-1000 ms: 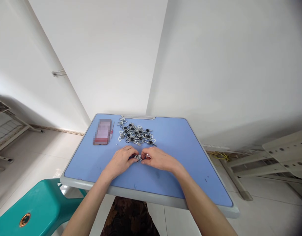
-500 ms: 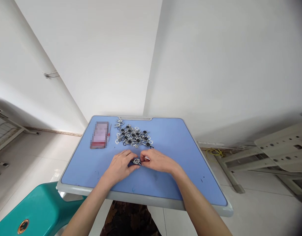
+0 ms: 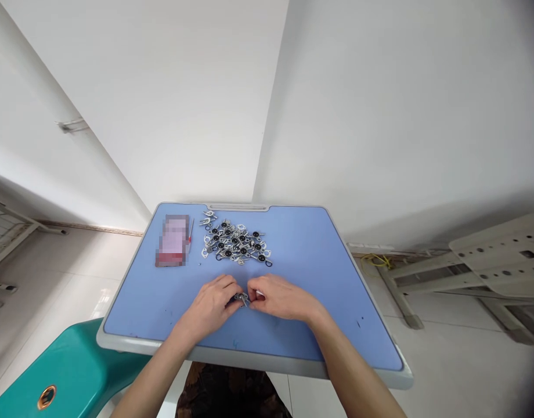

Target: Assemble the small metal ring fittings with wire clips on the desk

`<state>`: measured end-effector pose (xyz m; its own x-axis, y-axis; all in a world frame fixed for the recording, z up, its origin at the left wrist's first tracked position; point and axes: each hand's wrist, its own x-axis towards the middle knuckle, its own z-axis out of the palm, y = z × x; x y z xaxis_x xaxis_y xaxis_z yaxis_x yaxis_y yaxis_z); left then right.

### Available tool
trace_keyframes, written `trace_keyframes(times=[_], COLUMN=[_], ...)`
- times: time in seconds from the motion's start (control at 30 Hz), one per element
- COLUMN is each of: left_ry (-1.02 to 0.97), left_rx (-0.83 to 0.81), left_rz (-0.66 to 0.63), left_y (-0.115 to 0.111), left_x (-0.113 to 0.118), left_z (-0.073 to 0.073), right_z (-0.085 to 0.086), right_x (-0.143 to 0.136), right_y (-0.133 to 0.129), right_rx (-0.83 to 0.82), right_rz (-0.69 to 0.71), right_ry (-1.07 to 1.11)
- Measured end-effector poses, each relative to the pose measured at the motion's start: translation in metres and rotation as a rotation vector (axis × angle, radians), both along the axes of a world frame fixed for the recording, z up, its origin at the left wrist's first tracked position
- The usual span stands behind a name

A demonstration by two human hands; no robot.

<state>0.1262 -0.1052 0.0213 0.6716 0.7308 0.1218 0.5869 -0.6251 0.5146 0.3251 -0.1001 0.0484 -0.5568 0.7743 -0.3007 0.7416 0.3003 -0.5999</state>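
Low over the near middle of the table, my left hand is closed on a small metal flanged part with a thin shaft sticking out. The flat end of the part peeks out between thumb and fingers. Right beside it, my right hand is curled in a pinch, its fingertips close against the part. A small silvery piece shows between those fingers, too small to name. Beyond both hands lies a pile of metal parts with black round caps, shafts, flat oval flanges and black rings.
The blue table has a raised grey rim. On its left lie a phone-like slab, blurred out, and a thin screwdriver-like tool with red on it. A green stool stands at the lower left, a yellow cable on the floor at right.
Both hands sit slightly lower in view, farther from the pile. The held part has tilted, its flange face turned and its shaft more visible. The view has shifted a little.
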Motion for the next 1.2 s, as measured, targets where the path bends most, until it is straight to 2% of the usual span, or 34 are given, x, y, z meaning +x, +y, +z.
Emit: trace_keyframes(times=[0.13, 0.33, 0.43, 0.57, 0.87, 1.2], left_ry=[0.011, 0.096, 0.038, -0.027, -0.07, -0.084], left_rx=[0.011, 0.135, 0.163, 0.121, 0.114, 0.121], left_rz=[-0.021, -0.032, 0.003, 0.051, 0.097, 0.088], left_y=[-0.002, -0.014, -0.024, -0.033, -0.032, -0.031], left_x=[0.0, 0.003, 0.001, -0.002, -0.002, -0.003], left_z=[0.0, -0.003, -0.008, -0.013, -0.016, -0.016], right_z=[0.001, 0.003, 0.002, 0.001, 0.007, 0.005], right_x=[0.0, 0.001, 0.001, 0.0, -0.002, 0.0], right_y=[-0.001, -0.001, -0.002, -0.004, 0.0, 0.003], right_rx=[-0.025, -0.065, -0.093, -0.099, -0.131, -0.197], right_rz=[0.036, 0.043, 0.059, 0.08, 0.105, 0.047], right_ry=[-0.008, -0.024, 0.0, 0.018, 0.018, 0.062])
